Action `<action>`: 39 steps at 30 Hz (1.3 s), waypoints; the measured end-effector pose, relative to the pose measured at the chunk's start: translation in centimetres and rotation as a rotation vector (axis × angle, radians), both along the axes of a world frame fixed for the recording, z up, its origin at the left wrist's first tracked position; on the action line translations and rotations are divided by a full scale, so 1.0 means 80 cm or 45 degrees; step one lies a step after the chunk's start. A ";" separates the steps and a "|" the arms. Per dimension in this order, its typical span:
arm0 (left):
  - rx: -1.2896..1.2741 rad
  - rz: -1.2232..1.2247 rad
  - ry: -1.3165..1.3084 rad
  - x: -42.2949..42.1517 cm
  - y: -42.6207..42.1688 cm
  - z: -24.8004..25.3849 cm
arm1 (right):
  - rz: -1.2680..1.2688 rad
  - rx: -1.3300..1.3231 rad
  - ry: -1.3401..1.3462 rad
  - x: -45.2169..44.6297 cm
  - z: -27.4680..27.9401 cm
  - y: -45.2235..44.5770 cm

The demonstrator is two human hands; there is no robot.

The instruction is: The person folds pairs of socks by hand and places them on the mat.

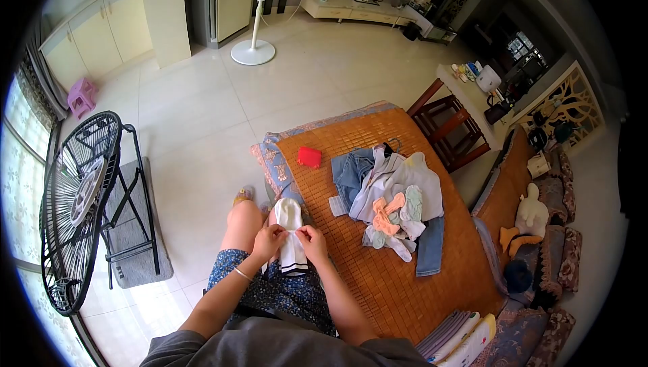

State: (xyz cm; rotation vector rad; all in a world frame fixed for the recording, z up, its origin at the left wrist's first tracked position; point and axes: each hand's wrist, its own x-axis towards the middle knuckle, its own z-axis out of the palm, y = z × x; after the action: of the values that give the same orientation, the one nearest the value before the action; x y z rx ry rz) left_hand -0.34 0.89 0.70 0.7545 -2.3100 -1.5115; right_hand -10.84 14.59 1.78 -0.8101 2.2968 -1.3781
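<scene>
White socks with dark stripes at the cuff lie over my lap, the toe end pointing away from me across my knee. My left hand pinches the sock at its left edge, near the middle. On the opposite edge, my right hand pinches it in the same way, fingers closed. Whether one sock or two are stacked there I cannot tell. To the right, on the bamboo mat, sits a heap of laundry: jeans, a pale grey top, peach socks and light green socks.
A red pouch lies near the mat's far left corner. Folded cloths rest at the lower right. A black round chair stands left, a white fan ahead, a wooden chair beyond the mat.
</scene>
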 end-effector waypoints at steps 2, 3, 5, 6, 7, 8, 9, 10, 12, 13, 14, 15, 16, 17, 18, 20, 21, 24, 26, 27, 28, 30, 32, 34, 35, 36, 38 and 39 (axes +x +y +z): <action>-0.005 0.024 0.012 0.001 0.001 0.000 | 0.017 -0.028 -0.018 -0.002 -0.002 -0.001; -0.009 0.047 0.024 0.002 0.001 0.001 | 0.022 -0.023 -0.027 -0.004 -0.003 -0.001; -0.009 0.038 0.000 0.003 0.000 0.002 | 0.029 -0.018 -0.037 -0.004 -0.005 -0.001; -0.008 0.028 -0.025 0.003 -0.001 0.001 | -0.014 0.019 -0.051 -0.003 -0.003 -0.002; -0.005 0.029 -0.027 0.001 0.000 0.000 | -0.056 0.056 -0.066 -0.002 0.000 -0.005; -0.013 0.051 -0.039 -0.002 0.000 -0.003 | -0.055 0.060 -0.070 -0.004 -0.003 -0.008; -0.015 0.072 -0.063 -0.002 0.003 -0.008 | -0.104 0.037 -0.013 -0.003 -0.010 -0.009; -0.018 0.094 -0.090 -0.001 0.005 -0.017 | -0.152 0.026 0.025 0.005 -0.018 -0.007; 0.003 0.158 -0.072 0.000 0.007 -0.041 | -0.224 0.060 -0.018 0.011 -0.034 -0.001; -0.018 0.185 -0.097 0.000 0.006 -0.042 | -0.245 0.068 -0.028 0.010 -0.035 0.000; -0.029 0.218 -0.097 0.001 0.006 -0.047 | -0.305 0.139 0.023 0.011 -0.039 0.003; 0.103 0.229 -0.069 -0.005 0.001 -0.054 | -0.330 0.087 -0.139 0.007 -0.041 0.001; 0.220 0.246 -0.018 -0.012 -0.006 -0.060 | -0.357 0.017 -0.282 -0.003 -0.045 -0.004; 0.235 0.247 -0.051 -0.004 -0.004 -0.064 | -0.364 -0.016 -0.345 -0.008 -0.050 -0.001; 0.242 0.291 0.071 -0.001 -0.003 -0.067 | -0.372 -0.059 -0.393 -0.013 -0.051 0.003; 0.252 0.339 0.188 0.008 -0.002 -0.070 | -0.517 -0.220 -0.731 -0.011 -0.047 0.018; 0.381 0.361 0.097 0.011 -0.008 -0.073 | -0.514 -0.193 -0.773 -0.014 -0.037 0.022; 0.577 0.370 -0.051 0.017 -0.007 -0.075 | -0.421 -0.149 -0.742 -0.011 -0.021 0.021; 0.640 0.351 -0.095 0.013 -0.003 -0.066 | -0.331 -0.140 -0.658 -0.015 -0.020 0.018; 0.581 0.310 -0.082 0.011 0.001 -0.058 | -0.265 0.027 -0.595 -0.018 -0.023 0.017; 0.522 0.269 -0.070 0.009 0.003 -0.050 | -0.198 0.193 -0.532 -0.019 -0.026 0.016; 0.575 0.254 -0.077 0.010 0.004 -0.038 | -0.257 0.214 -0.494 -0.016 -0.030 0.011; 0.628 0.243 -0.084 0.010 0.003 -0.033 | -0.180 0.137 -0.438 -0.015 -0.031 0.010; 0.856 0.262 0.010 0.010 0.002 -0.034 | -0.160 0.120 -0.446 -0.018 -0.040 0.012; 0.855 0.263 0.011 0.010 0.002 -0.035 | -0.140 0.104 -0.453 -0.019 -0.045 0.013; 0.931 0.287 0.009 0.009 0.003 -0.035 | -0.140 0.104 -0.453 -0.018 -0.048 0.012; 1.008 0.310 0.008 0.009 0.004 -0.035 | -0.217 0.184 -0.366 -0.015 -0.053 0.011; 1.002 0.316 0.014 0.008 0.003 -0.036 | -0.216 0.183 -0.362 -0.014 -0.049 0.009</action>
State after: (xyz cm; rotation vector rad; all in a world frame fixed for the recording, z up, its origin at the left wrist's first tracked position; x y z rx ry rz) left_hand 0.28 1.16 -2.18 1.1445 -1.4821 -2.2806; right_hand -11.98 15.30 -2.12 -0.3559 2.2464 -1.2838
